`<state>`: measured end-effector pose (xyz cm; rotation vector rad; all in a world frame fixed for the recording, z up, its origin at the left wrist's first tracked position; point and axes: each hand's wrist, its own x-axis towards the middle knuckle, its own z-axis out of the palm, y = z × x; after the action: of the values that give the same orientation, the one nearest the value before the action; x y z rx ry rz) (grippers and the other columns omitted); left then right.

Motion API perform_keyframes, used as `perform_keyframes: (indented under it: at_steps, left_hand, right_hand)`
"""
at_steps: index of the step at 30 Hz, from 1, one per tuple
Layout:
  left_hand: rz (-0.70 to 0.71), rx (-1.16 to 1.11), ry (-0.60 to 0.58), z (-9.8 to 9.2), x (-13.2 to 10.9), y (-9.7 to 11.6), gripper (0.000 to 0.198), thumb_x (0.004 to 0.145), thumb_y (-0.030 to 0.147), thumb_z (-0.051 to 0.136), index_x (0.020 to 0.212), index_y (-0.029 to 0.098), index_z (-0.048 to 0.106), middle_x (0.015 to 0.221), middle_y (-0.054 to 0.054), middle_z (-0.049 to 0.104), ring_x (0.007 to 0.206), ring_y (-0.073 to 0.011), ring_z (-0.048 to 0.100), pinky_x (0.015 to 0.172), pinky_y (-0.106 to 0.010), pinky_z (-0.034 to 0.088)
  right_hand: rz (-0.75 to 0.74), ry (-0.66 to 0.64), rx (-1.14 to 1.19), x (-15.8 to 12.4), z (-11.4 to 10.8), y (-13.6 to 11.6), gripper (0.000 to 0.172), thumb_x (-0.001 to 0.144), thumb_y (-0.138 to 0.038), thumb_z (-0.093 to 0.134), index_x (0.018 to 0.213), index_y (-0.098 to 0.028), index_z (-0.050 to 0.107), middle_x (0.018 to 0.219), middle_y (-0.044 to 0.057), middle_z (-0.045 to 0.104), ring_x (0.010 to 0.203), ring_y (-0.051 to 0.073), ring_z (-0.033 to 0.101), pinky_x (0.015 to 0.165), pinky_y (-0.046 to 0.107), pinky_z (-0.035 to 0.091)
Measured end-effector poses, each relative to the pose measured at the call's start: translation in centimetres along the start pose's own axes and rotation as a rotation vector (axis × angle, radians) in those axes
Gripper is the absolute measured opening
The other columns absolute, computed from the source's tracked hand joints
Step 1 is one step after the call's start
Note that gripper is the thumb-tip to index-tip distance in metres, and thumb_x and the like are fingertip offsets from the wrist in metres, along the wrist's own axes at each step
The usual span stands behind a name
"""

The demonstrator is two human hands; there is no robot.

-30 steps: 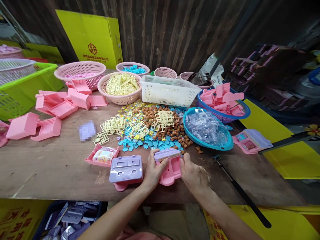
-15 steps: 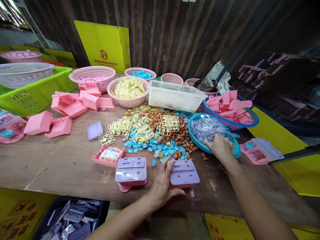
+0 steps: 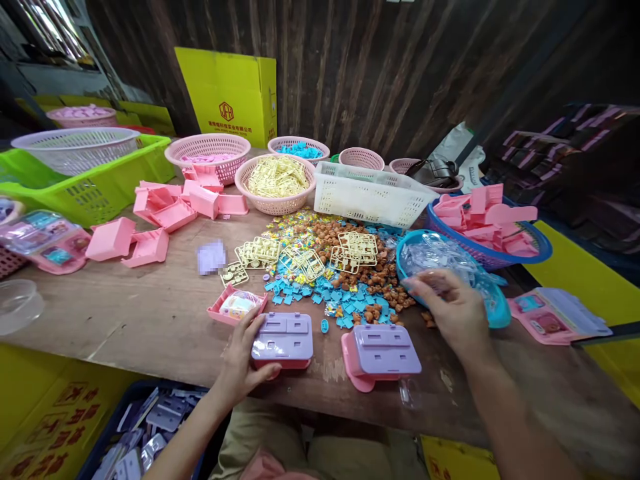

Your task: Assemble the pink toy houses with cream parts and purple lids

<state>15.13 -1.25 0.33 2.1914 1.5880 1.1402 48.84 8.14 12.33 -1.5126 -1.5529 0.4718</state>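
Two pink toy cases with purple lids lie near the table's front edge. My left hand [image 3: 243, 358] grips the left toy case [image 3: 283, 339] by its left end. The right toy case [image 3: 384, 350] lies free beside it. My right hand [image 3: 447, 308] hovers just in front of the blue bowl [image 3: 495, 313] of clear plastic pieces, fingers curled round a small clear plastic piece [image 3: 436, 283]. A small open pink tray [image 3: 236, 305] with a sticker lies just beyond my left hand.
Loose blue, brown and cream parts [image 3: 334, 267] cover the table's middle. Pink baskets [image 3: 277, 177], a white crate [image 3: 370, 193], a blue basket of pink parts [image 3: 487, 223], pink shells [image 3: 165, 213] and a green crate [image 3: 95, 183] ring it. A bin of purple lids [image 3: 150, 427] sits below.
My left hand left the right case and took hold of the left one. My right hand came back out of the blue bowl holding a clear piece. The view shifted left.
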Motion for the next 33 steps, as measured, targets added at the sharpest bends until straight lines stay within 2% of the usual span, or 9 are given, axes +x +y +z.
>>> perform_keyframes:
  at_steps: [2, 4, 6, 8, 13, 17, 20, 26, 33]
  left_hand:
    - [-0.054, -0.1, -0.027, 0.5, 0.1, 0.1, 0.07, 0.075, 0.04, 0.063, 0.134, 0.024, 0.03, 0.134, -0.015, 0.041, 0.125, -0.0304, 0.041, 0.099, -0.048, 0.04]
    - [-0.077, -0.19, -0.004, 0.9, 0.5, 0.5, 0.067, 0.07, 0.044, 0.067, 0.127, 0.024, 0.038, 0.125, -0.013, 0.048, 0.118, -0.0289, 0.047, 0.097, -0.046, 0.042]
    - [-0.117, -0.274, 0.035, 1.0, 1.0, 1.2, 0.065, 0.066, 0.049, 0.069, 0.12, 0.022, 0.044, 0.116, -0.011, 0.051, 0.111, -0.0279, 0.051, 0.093, -0.044, 0.044]
    - [-0.198, -0.365, 0.066, 0.9, 1.5, 2.0, 0.06, 0.067, 0.052, 0.066, 0.116, 0.021, 0.047, 0.109, -0.009, 0.053, 0.103, -0.0263, 0.053, 0.088, -0.041, 0.046]
    - [-0.492, -0.456, 0.044, -0.1, 2.6, 3.4, 0.04, 0.074, 0.046, 0.058, 0.105, 0.021, 0.055, 0.102, -0.007, 0.06, 0.094, -0.0242, 0.058, 0.085, -0.038, 0.045]
    - [-0.596, -0.47, 0.034, -0.9, 2.9, 3.8, 0.039, 0.07, 0.044, 0.06, 0.101, 0.021, 0.059, 0.098, -0.005, 0.065, 0.091, -0.0247, 0.06, 0.085, -0.038, 0.046]
    - [-0.625, -0.505, 0.043, -1.0, 2.9, 4.0, 0.039, 0.07, 0.044, 0.061, 0.102, 0.021, 0.059, 0.097, -0.005, 0.067, 0.09, -0.0244, 0.061, 0.084, -0.037, 0.046]
    - [-0.626, -0.472, 0.059, -0.5, 2.9, 4.3, 0.037, 0.074, 0.046, 0.059, 0.103, 0.022, 0.058, 0.099, -0.004, 0.065, 0.092, -0.0235, 0.06, 0.084, -0.036, 0.045]
    - [-0.61, -0.461, 0.071, -0.3, 2.8, 4.0, 0.036, 0.076, 0.046, 0.058, 0.102, 0.021, 0.056, 0.1, -0.006, 0.063, 0.093, -0.0242, 0.059, 0.083, -0.037, 0.045]
  right_hand:
    - [-0.043, -0.12, 0.007, -2.1, 1.4, -2.1, 0.022, 0.079, -0.041, 0.059, 0.081, -0.019, 0.06, 0.077, 0.003, 0.066, 0.069, 0.016, 0.061, 0.065, 0.027, 0.047]
    - [-0.043, -0.263, 0.009, -4.4, 2.9, -3.6, 0.024, 0.084, -0.04, 0.051, 0.077, -0.019, 0.059, 0.067, 0.0, 0.063, 0.06, 0.013, 0.058, 0.058, 0.024, 0.045]
    - [-0.079, -0.365, -0.007, -6.5, 4.6, -4.4, 0.027, 0.086, -0.039, 0.047, 0.072, -0.019, 0.057, 0.058, -0.002, 0.058, 0.053, 0.012, 0.054, 0.053, 0.022, 0.042]
    - [-0.152, -0.406, -0.017, -8.1, 6.3, -4.5, 0.025, 0.087, -0.035, 0.044, 0.072, -0.019, 0.056, 0.06, -0.001, 0.06, 0.055, 0.013, 0.056, 0.054, 0.022, 0.042]
    - [-0.194, -0.366, -0.117, -10.0, 9.5, -3.9, 0.023, 0.09, -0.031, 0.035, 0.083, -0.019, 0.053, 0.069, 0.002, 0.066, 0.061, 0.017, 0.062, 0.055, 0.025, 0.041]
    - [-0.199, -0.329, -0.217, -10.2, 10.6, -4.1, 0.025, 0.09, -0.032, 0.032, 0.08, -0.02, 0.051, 0.06, 0.001, 0.063, 0.053, 0.017, 0.06, 0.051, 0.026, 0.037]
    - [-0.229, -0.305, -0.253, -10.3, 11.0, -4.4, 0.025, 0.091, -0.031, 0.031, 0.08, -0.02, 0.051, 0.057, 0.0, 0.062, 0.046, 0.016, 0.057, 0.047, 0.025, 0.033]
    - [-0.275, -0.259, -0.356, -11.0, 11.6, -4.4, 0.026, 0.092, -0.028, 0.029, 0.08, -0.019, 0.051, 0.058, 0.001, 0.064, 0.047, 0.017, 0.061, 0.044, 0.027, 0.032]
    - [-0.246, -0.221, -0.347, -11.4, 11.8, -4.2, 0.025, 0.092, -0.027, 0.029, 0.084, -0.019, 0.051, 0.063, 0.004, 0.067, 0.05, 0.02, 0.064, 0.045, 0.027, 0.036]
